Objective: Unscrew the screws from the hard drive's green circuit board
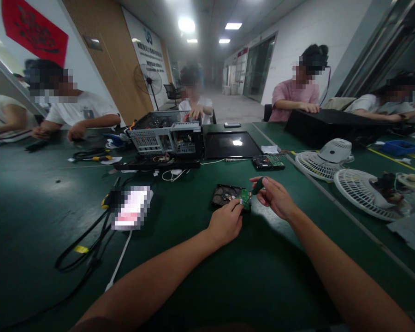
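In the head view, the drive (223,196) lies on the worktop (180,221), the left hand (227,224) touching its near edge; whether those fingers grip, I cannot tell. The right hand (275,197) has fingers clamped on a screwdriver (258,186). The drive seems rigid, fairly heavy, its board (244,193) fragile: best held by the sides.

"Where is your open room?"

"Bare green table (263,258), between your left hand (225,226) and right hand (275,199). Leftward, a phone (133,207) and black cable (100,226) block you; ahead, the hard drive (224,193), then a computer case (152,141); rightward, white fans (335,151)."
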`<act>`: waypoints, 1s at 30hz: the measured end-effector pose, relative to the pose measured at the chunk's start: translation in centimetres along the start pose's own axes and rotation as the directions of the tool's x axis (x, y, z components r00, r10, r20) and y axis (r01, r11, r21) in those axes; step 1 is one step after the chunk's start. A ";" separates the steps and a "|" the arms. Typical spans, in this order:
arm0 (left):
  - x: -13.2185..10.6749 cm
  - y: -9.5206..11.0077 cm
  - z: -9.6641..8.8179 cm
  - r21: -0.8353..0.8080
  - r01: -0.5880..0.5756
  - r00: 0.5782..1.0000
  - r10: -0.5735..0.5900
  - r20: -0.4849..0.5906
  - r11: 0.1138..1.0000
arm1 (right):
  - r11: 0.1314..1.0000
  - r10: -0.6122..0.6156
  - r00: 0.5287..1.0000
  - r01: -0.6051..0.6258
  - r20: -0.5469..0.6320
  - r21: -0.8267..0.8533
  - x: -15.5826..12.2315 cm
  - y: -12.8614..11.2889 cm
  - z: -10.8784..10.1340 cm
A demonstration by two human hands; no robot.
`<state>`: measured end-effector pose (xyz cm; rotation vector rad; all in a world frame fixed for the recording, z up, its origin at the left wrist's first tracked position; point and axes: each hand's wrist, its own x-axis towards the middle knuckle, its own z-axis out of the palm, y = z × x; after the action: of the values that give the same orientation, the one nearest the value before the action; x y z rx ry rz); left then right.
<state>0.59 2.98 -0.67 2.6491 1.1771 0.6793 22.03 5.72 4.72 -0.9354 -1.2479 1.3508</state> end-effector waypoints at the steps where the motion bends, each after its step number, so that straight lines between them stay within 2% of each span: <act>1: 0.0 0.0 0.0 0.001 -0.001 1.000 0.001 -0.001 1.000 | 1.000 -0.003 1.000 0.003 0.000 0.006 0.0 0.1 0.0; 8: 0.0 -0.1 0.1 0.008 -0.002 1.000 0.002 0.000 1.000 | 0.998 0.043 0.998 -0.044 0.037 0.042 0.2 0.1 -0.1; 19: 0.0 0.0 0.0 0.006 0.003 1.000 -0.003 -0.004 1.000 | 0.998 0.005 0.999 -0.007 -0.043 -0.059 0.0 -0.3 -0.2; 30: 0.0 0.0 -0.1 0.015 0.006 1.000 -0.007 0.002 1.000 | 0.998 0.003 0.998 0.000 -0.055 0.063 0.3 -0.4 -0.3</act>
<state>0.58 2.97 -0.60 2.6561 1.1942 0.6690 22.29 6.05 5.08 -0.9232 -1.1564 1.3492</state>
